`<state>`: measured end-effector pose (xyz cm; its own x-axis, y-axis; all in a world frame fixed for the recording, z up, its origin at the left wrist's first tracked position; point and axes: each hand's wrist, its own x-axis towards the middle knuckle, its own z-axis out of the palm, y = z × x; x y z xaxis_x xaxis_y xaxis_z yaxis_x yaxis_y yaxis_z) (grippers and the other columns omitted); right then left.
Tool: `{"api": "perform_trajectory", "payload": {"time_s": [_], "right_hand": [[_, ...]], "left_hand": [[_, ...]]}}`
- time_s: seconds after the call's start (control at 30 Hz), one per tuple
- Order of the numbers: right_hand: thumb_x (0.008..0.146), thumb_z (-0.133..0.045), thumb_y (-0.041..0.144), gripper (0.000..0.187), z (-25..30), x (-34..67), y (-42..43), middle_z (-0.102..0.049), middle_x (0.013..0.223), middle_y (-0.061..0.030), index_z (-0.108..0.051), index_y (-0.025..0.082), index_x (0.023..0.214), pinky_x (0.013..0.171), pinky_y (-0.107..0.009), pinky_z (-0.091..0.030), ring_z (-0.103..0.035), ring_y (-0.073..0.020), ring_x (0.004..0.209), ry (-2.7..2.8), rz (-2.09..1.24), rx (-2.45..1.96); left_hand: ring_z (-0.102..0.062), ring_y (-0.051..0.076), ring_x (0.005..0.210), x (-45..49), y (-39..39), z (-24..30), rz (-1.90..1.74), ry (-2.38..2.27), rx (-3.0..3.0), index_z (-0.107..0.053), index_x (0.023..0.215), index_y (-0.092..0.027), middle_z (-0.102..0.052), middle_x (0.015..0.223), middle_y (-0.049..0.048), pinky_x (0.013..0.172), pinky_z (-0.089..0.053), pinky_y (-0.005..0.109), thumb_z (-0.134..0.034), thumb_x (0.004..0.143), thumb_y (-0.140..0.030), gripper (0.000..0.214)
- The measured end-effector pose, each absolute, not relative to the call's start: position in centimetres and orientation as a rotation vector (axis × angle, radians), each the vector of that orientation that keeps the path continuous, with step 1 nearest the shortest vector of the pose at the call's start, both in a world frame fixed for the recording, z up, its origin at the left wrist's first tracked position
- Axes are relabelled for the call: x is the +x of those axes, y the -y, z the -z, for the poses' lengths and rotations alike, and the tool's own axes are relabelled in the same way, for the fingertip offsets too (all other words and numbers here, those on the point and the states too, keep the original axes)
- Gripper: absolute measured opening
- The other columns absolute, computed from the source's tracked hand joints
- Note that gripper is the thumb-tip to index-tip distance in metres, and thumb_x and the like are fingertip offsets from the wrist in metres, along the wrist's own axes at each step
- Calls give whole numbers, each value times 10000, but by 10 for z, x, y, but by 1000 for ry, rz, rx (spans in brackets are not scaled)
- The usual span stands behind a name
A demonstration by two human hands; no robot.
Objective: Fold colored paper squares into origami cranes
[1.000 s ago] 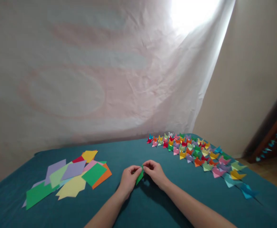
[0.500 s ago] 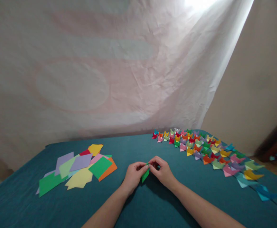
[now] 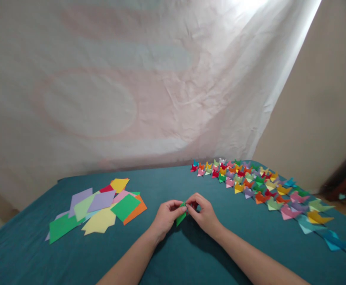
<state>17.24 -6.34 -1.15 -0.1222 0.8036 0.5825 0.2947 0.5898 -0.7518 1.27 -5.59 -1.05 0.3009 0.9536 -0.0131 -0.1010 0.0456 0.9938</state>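
A small folded green paper piece (image 3: pixel 181 215) is pinched between my two hands just above the teal table (image 3: pixel 173 261), near its middle. My left hand (image 3: pixel 166 215) grips its left side with closed fingers. My right hand (image 3: pixel 204 213) pinches its top right corner with fingertips pressed together. Most of the paper is hidden behind my fingers.
A loose spread of flat coloured paper sheets (image 3: pixel 97 208) lies on the table to the left. Rows of several finished folded paper figures (image 3: pixel 258 188) run along the right side toward the table's edge. A pale cloth (image 3: pixel 131 87) hangs behind the table.
The view has shifted slightly, so everything sits further right and higher in the frame. My hands stay together on the green paper, with only small finger movement.
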Motion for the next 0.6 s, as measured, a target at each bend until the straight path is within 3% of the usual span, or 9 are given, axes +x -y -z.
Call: {"api": "perform_trajectory", "payload": {"time_s": [0.6], "right_hand": [[788, -561, 125, 79, 15, 173, 63, -543, 753, -12, -606, 186, 812, 606, -254, -430, -518, -136, 655, 1728, -492, -900]], "left_hand": [[-564, 123, 645, 14, 55, 10, -1062, -937, 1160, -699, 788, -113, -686, 738, 46, 640, -398, 219, -789, 612, -334, 296]]}}
